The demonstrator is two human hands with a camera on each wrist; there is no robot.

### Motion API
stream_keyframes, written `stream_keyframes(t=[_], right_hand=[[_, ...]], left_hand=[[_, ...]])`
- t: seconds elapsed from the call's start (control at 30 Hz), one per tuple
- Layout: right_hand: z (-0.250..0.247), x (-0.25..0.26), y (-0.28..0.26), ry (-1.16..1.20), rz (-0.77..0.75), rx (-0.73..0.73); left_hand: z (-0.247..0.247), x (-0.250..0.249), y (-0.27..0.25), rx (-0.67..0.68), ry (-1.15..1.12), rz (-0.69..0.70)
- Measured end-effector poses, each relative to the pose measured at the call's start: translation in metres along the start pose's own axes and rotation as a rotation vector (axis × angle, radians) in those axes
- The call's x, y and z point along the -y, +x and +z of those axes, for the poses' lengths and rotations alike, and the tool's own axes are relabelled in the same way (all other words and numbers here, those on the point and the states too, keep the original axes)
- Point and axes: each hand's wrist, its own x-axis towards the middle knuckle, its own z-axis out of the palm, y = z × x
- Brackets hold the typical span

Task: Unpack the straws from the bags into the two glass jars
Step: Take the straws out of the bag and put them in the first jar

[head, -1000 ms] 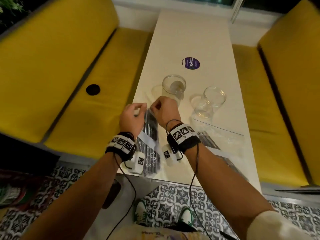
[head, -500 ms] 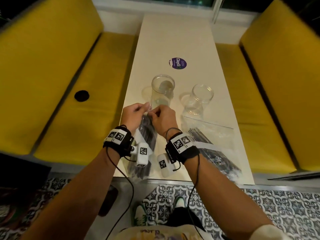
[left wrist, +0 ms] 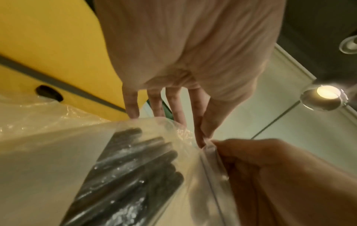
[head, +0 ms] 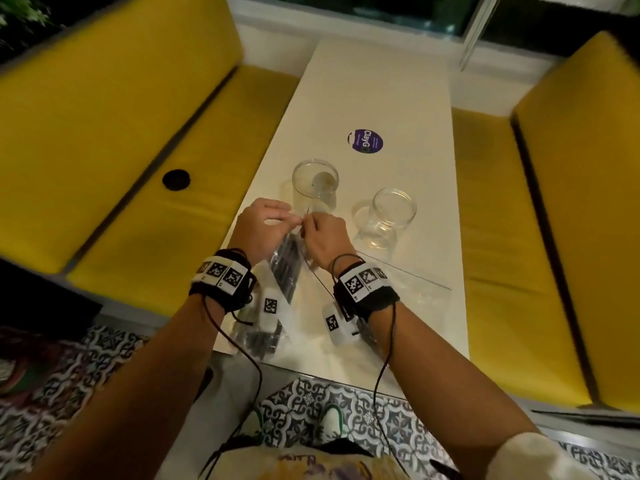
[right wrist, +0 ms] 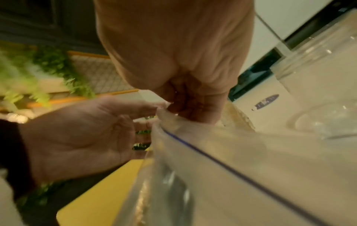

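Note:
A clear zip bag [head: 289, 271] of black straws [left wrist: 123, 175] is held up over the near left of the white table [head: 381, 98]. My left hand [head: 266, 223] pinches its top edge between thumb and forefinger [left wrist: 201, 137]. My right hand [head: 323, 237] pinches the same edge right beside it, fingers curled on the zip strip [right wrist: 193, 145]. Two glass jars stand just beyond the hands: a taller one [head: 315, 181] behind them and a wider one [head: 389, 216] to the right. A second clear bag [head: 412, 289] lies flat on the table under my right forearm.
A round purple sticker [head: 365, 142] sits further up the table. Yellow bench seats [head: 156, 220] flank the table on both sides; a dark round hole [head: 176, 179] marks the left one. Patterned floor tiles and shoes show below the table's near edge.
Both hands have drawn closer together at the bag's top edge, and the bag has lifted slightly toward the taller jar. The head view has shifted.

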Motion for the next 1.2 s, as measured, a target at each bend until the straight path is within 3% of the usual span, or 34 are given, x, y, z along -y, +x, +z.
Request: stream_keyframes(t=[0.13, 0.23, 0.3, 0.37, 0.43, 0.57, 0.8, 0.97, 1.03, 1.1, 1.2], right_hand=[[-0.01, -0.005, -0.005, 0.053, -0.119, -0.029], [-0.009, -0.008, -0.004, 0.176, -0.009, -0.083], [-0.002, -0.02, 0.002, 0.286, 0.095, -0.136], [0.009, -0.039, 0.013, 0.339, 0.13, -0.148], [0.003, -0.023, 0.002, 0.329, 0.123, -0.152], [0.0, -0.004, -0.006, 0.404, 0.148, -0.142], [0.0, 0.005, -0.012, 0.333, 0.182, -0.062], [0.012, 0.011, -0.013, 0.28, 0.151, -0.15], [0.013, 0.014, -0.013, 0.262, 0.136, -0.148], [0.014, 0.012, -0.015, 0.229, 0.116, -0.16], [0.012, 0.003, -0.015, 0.325, 0.155, -0.28]], left_hand=[[0.013, -0.01, -0.009, -0.172, 0.184, 0.052], [0.019, -0.021, -0.01, -0.245, 0.118, -0.016], [0.019, -0.024, -0.008, -0.27, -0.092, -0.161], [0.018, -0.027, -0.007, -0.244, -0.23, -0.245], [0.017, -0.027, -0.006, -0.18, -0.191, -0.254], [0.016, -0.026, -0.009, -0.035, -0.097, -0.208], [0.003, -0.015, -0.015, -0.043, -0.044, -0.017], [-0.002, -0.027, -0.02, 0.054, -0.043, -0.159], [-0.002, -0.019, -0.024, 0.1, -0.015, -0.105], [-0.006, -0.012, -0.024, 0.061, -0.027, -0.044], [-0.016, -0.01, -0.015, -0.09, -0.063, -0.096]])
